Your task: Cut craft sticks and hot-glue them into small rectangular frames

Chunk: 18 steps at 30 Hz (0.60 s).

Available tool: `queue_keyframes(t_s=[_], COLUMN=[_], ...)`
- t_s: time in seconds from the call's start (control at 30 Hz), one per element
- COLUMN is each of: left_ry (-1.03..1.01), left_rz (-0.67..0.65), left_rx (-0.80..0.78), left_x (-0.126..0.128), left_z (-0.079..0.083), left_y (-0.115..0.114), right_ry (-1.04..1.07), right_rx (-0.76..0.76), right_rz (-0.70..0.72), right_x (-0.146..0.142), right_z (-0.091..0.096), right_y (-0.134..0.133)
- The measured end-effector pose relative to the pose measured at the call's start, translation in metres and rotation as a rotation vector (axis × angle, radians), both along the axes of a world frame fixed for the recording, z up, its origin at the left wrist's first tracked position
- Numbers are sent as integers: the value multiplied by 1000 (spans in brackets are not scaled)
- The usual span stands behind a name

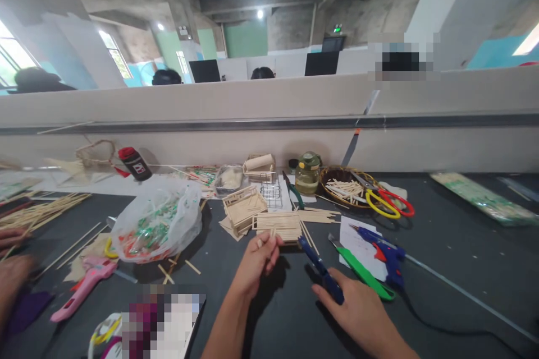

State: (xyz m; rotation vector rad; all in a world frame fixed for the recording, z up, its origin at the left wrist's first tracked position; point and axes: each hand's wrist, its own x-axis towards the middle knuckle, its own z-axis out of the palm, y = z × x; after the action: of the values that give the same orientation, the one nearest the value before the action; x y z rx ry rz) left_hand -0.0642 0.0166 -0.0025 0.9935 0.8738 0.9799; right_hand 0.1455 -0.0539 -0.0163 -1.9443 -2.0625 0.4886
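Observation:
My left hand (pixel 256 261) is closed in a pinch on a short wooden stick, held just in front of a flat panel of glued sticks (pixel 278 225). My right hand (pixel 357 311) rests on the dark table with its fingers on the handle of a blue tool (pixel 320 270). A small stick-built house frame (pixel 243 207) stands behind the panel. A green utility knife (pixel 362 272) and a blue glue gun (pixel 385 255) lie just right of my right hand.
A plastic bag of coloured bits (pixel 158 227), a pink glue gun (pixel 86 286), bundles of long sticks (pixel 40 210), a basket of sticks (pixel 345 185), scissors (pixel 387 202) and a jar (pixel 307 173) crowd the table. Another person's hands (pixel 12 269) show at the left edge. A low partition wall (pixel 269 118) runs behind.

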Motion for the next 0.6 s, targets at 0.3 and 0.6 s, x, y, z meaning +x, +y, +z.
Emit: queue_keyframes(t_s=[0.3, 0.6], left_ry=[-91, -190], left_rz=[222, 99], left_rx=[55, -20], left_x=[14, 17], left_z=[1, -3], left_y=[-5, -7], right_ry=[-331, -95], right_rx=[284, 297], right_rz=[94, 117], right_x=[-29, 7], right_z=[-10, 31], right_y=[-6, 109])
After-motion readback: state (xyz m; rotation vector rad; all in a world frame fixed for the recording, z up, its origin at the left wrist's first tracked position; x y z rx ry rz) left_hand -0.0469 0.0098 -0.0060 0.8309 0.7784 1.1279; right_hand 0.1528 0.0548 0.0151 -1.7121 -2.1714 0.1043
